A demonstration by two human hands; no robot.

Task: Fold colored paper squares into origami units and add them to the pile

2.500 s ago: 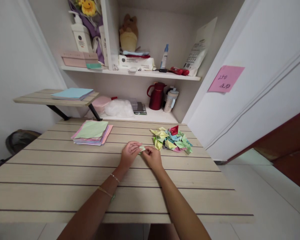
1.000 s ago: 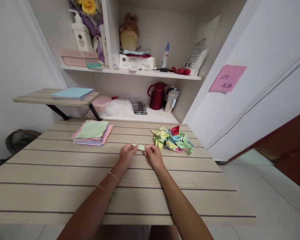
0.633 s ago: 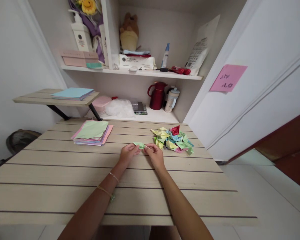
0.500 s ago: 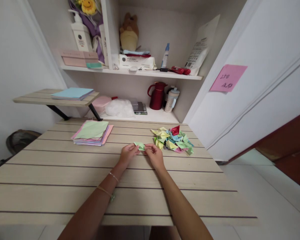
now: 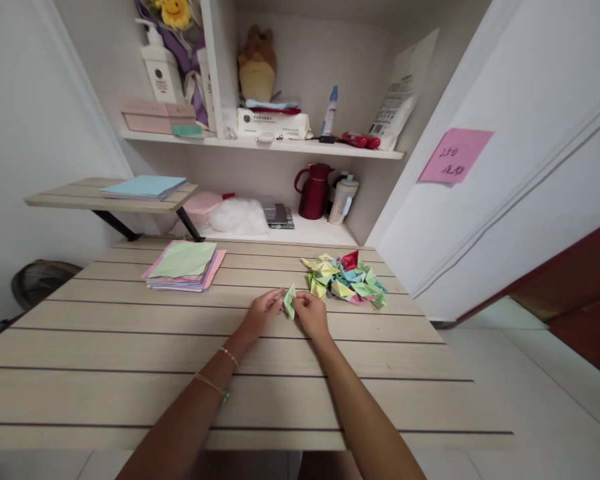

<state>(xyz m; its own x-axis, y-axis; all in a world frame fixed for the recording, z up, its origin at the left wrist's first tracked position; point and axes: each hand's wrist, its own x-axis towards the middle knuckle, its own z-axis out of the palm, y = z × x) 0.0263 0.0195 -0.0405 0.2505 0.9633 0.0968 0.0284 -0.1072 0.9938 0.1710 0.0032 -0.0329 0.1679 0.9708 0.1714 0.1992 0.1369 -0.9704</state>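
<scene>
A small piece of folded light-green paper [image 5: 289, 303] stands on end between my hands, a pointed diamond shape above the tabletop. My right hand [image 5: 312, 315] pinches its right side between thumb and fingers. On the other side, my left hand [image 5: 263, 315] has its thumb and fingers slightly apart, close to the paper's left edge; whether a fingertip touches it is hard to see. To the right lies a heap of folded paper boats [image 5: 347, 280] in yellow, green, blue, pink and red. A stack of coloured square paper [image 5: 183, 265], light green on top, rests at the left.
The slatted wooden table [image 5: 130, 347] carries a small raised shelf [image 5: 65, 191] at the back left, with blue-topped paper [image 5: 144, 187] on it. Behind stand a dark red jug [image 5: 315, 192] and a pale bottle [image 5: 344, 200]. A pink note [image 5: 456, 156] sticks to the right wall.
The green folded paper has turned from lying sideways to upright. My left hand has loosened from it and drawn slightly down, while my right hand keeps its pinch.
</scene>
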